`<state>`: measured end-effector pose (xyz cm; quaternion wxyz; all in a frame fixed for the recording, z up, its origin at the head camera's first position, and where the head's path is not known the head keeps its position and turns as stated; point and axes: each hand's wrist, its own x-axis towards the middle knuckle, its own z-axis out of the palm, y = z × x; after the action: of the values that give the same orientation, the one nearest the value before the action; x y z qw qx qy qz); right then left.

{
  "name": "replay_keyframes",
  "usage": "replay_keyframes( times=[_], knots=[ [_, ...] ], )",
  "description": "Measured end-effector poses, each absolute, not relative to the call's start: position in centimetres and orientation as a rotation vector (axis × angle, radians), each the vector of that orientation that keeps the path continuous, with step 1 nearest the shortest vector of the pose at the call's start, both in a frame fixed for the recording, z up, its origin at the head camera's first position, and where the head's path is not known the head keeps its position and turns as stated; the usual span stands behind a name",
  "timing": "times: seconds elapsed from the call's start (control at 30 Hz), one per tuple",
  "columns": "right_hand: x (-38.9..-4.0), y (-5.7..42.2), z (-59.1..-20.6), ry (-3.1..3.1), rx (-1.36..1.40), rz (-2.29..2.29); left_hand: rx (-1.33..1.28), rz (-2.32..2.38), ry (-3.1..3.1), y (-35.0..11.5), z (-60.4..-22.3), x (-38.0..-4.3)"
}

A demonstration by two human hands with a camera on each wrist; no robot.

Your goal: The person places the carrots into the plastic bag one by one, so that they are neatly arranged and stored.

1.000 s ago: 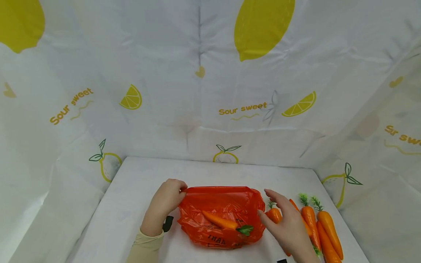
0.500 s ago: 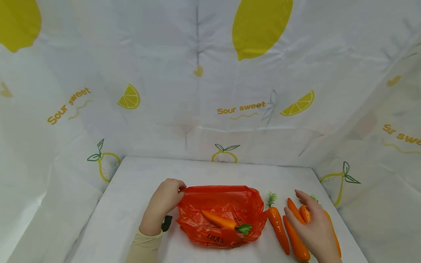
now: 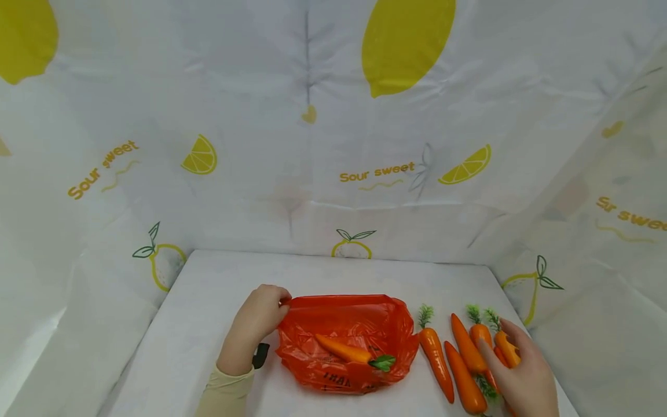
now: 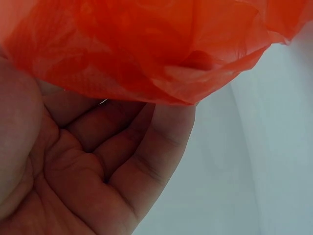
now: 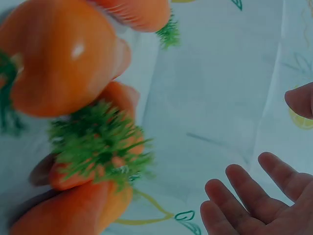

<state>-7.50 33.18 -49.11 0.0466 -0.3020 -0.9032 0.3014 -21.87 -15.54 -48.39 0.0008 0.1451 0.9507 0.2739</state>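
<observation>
A red plastic bag (image 3: 333, 315) lies with its mouth spread wide, and one carrot (image 3: 341, 348) with a leafy green top rests in it. My left hand (image 3: 255, 318) pinches the bag's upper left edge; in the left wrist view the red film (image 4: 146, 54) covers the fingertips. At the right, my right hand (image 3: 527, 373) is over the rightmost carrot (image 3: 508, 347), fingers spread apart and holding nothing. The right wrist view has these straight fingers (image 5: 244, 193) beside a large orange carrot (image 5: 63, 54) and a fuzzy green carrot top (image 5: 100, 147).
Several more carrots lie on the white table (image 3: 234, 272) between bag and right hand, among them one slim carrot (image 3: 436, 362) close by the bag and a fat one (image 3: 464, 379) beside it. A lemon-print sheet (image 3: 281, 145) encloses the table's back and sides.
My right hand has moved right, from beside the bag's right edge to the rightmost carrots, uncovering those in between. My left hand stays on the bag, and the carrot inside lies as before.
</observation>
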Motion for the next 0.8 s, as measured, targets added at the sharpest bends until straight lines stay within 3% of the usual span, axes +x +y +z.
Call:
replay_keyframes(
  times=[0.8],
  knots=[
    [-6.2,36.8,-54.0,-2.817,-1.063,0.956,0.444,0.838,2.982,-15.5,-48.7,-21.9]
  ],
)
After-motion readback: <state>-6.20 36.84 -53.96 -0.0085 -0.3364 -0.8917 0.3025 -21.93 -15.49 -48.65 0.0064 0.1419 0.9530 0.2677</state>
